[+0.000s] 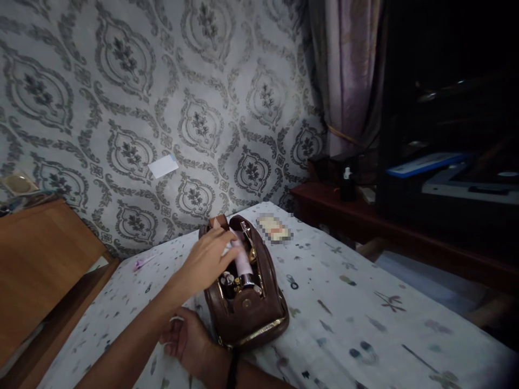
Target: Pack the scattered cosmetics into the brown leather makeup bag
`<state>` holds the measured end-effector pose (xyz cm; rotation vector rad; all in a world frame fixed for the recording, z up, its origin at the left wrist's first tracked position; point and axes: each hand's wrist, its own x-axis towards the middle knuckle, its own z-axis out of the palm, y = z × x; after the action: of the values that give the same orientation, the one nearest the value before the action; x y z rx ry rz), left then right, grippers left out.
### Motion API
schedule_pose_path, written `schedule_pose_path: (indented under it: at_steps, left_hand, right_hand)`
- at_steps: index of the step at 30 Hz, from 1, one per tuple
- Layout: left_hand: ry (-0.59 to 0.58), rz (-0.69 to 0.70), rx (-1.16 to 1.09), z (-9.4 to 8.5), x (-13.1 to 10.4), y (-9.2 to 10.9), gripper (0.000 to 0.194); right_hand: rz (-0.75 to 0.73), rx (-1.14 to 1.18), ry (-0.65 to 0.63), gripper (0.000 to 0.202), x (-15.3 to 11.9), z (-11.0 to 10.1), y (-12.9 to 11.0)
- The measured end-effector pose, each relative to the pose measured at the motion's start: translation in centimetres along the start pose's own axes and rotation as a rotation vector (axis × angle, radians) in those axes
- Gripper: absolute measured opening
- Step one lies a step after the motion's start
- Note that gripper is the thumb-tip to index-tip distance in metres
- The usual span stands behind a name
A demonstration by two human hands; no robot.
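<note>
A brown leather bag (pixel 259 324) lies unzipped on the patterned sheet, with small items and metallic pieces inside. My left hand (pixel 213 254) reaches over its left edge, thumb and fingers closed around the upper end of a pale pink tube (pixel 242 262) with a shiny cap. The tube lies in the bag's opening, cap toward me. Below, beside the bag's lower left side, my right hand (pixel 188 340) rests palm up with loosely curled fingers and nothing visible in it. A thin white band shows near its fingers. My left forearm crosses above it.
A pixelated flat item (pixel 274 228) lies beyond the bag. A small pink item (pixel 141 263) is at the sheet's left. Wooden furniture (pixel 44 259) stands left, a dark red table (pixel 324 208) right, and a patterned wall (pixel 162 108) behind.
</note>
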<state>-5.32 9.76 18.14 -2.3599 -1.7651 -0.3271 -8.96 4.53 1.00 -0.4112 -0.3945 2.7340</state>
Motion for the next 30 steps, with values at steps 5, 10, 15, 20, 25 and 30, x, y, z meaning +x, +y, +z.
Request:
schedule_pose_path:
  at_steps: [5, 10, 15, 20, 25, 30]
  left_hand:
    - [0.216, -0.134, -0.018, -0.8, 1.5, -3.6, 0.023]
    - [0.058, -0.158, -0.116, -0.1, 2.5, -5.5, 0.032]
    - [-0.143, 0.036, -0.309, -0.3, 2.6, -5.1, 0.039]
    - [-0.182, 0.102, -0.353, -0.7, 2.3, -4.3, 0.036]
    - [-0.175, 0.056, -0.208, 0.2, 2.5, -3.7, 0.038]
    - [-0.243, 0.057, -0.097, 0.7, 3.2, -3.4, 0.045]
  right_hand:
    - [-0.008, -0.008, 0.015, 0.028, -0.6, 0.4, -0.3]
    - [0.002, -0.023, 0.016, 0.029, -0.5, 0.2, -0.3]
    - [-0.003, -0.015, 0.003, 0.028, -0.4, 0.1, -0.2]
    - [-0.005, -0.021, 0.024, 0.031, -0.4, 0.3, -0.3]
    - [0.000, -0.011, 0.016, 0.028, -0.3, 0.2, -0.3]
    - [0.013, -0.014, 0.026, 0.030, -0.2, 0.4, -0.3]
